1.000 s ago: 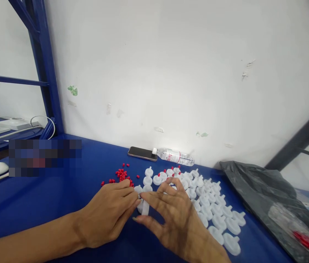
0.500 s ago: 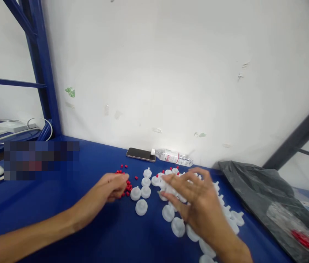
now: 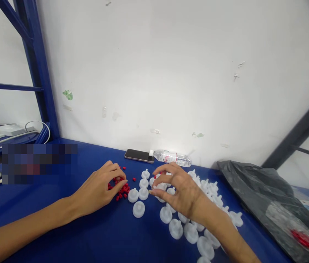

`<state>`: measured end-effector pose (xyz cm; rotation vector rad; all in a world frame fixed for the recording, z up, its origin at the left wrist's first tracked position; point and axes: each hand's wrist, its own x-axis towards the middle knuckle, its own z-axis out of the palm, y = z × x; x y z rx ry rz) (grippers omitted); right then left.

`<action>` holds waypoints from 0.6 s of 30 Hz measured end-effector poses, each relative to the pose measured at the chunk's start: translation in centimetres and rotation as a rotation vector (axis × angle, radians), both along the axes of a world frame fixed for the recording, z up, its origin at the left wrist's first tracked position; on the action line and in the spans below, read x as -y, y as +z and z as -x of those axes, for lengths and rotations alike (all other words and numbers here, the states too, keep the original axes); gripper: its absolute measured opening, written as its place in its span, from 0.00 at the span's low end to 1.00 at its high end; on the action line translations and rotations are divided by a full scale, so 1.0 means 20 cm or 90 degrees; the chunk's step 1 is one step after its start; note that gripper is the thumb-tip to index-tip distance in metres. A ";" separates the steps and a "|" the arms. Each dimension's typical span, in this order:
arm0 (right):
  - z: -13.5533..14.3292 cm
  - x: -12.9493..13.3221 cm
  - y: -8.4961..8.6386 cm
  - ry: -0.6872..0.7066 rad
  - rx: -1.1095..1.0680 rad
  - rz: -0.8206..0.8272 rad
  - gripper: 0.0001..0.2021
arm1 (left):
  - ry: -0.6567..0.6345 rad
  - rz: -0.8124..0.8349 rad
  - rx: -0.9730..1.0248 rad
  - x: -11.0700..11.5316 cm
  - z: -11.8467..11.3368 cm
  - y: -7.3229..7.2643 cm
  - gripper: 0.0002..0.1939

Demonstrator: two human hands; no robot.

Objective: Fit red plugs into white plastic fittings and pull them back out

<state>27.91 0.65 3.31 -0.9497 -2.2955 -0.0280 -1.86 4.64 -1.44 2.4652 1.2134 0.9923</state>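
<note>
My left hand (image 3: pixel 105 186) is over a pile of small red caps (image 3: pixel 124 190), with the tips of its thumb and forefinger brought together. What lies between those tips is too small to make out. Out over the white plastic pieces, my right hand (image 3: pixel 177 190) is curved, thumb and fingers apart; no held thing shows in it. These round white pieces with short spouts (image 3: pixel 175 229) spread below and beyond the right hand, which hides some of them. Between the hands stand several more white pieces (image 3: pixel 138 209). Tiny red bits show near the right fingertips.
A phone (image 3: pixel 139 155) and a clear plastic bottle (image 3: pixel 172 157) lie by the wall. On the right is a dark grey plastic bag (image 3: pixel 242 190) with a clear bag of red pieces (image 3: pixel 304 237) on it. White cables and a blue frame (image 3: pixel 40 65) stand left.
My left hand has opened out from a tighter curl and spread over the red pile. My right hand has moved left, its fingers closer together, uncovering white pieces to its right.
</note>
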 end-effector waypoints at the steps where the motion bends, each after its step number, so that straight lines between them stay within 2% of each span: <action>1: 0.00 0.01 -0.01 -0.007 0.003 0.018 0.04 | -0.010 -0.003 -0.009 0.00 0.00 0.00 0.14; 6: 0.00 0.08 -0.06 0.005 0.017 0.116 0.06 | -0.034 0.005 -0.041 0.01 -0.01 0.00 0.10; 11: 0.02 0.09 -0.07 0.027 0.030 0.137 0.09 | -0.025 0.024 -0.065 -0.01 0.00 -0.02 0.10; 14: -0.01 0.06 -0.08 0.017 -0.018 0.077 0.08 | -0.020 0.035 -0.073 -0.01 0.00 -0.03 0.11; 16: -0.07 0.01 -0.07 -0.041 -0.045 0.000 0.07 | -0.015 0.042 -0.075 -0.01 -0.01 -0.03 0.12; 18: -0.14 -0.04 -0.05 -0.126 -0.047 -0.065 0.10 | -0.014 0.048 -0.076 -0.01 -0.01 -0.03 0.11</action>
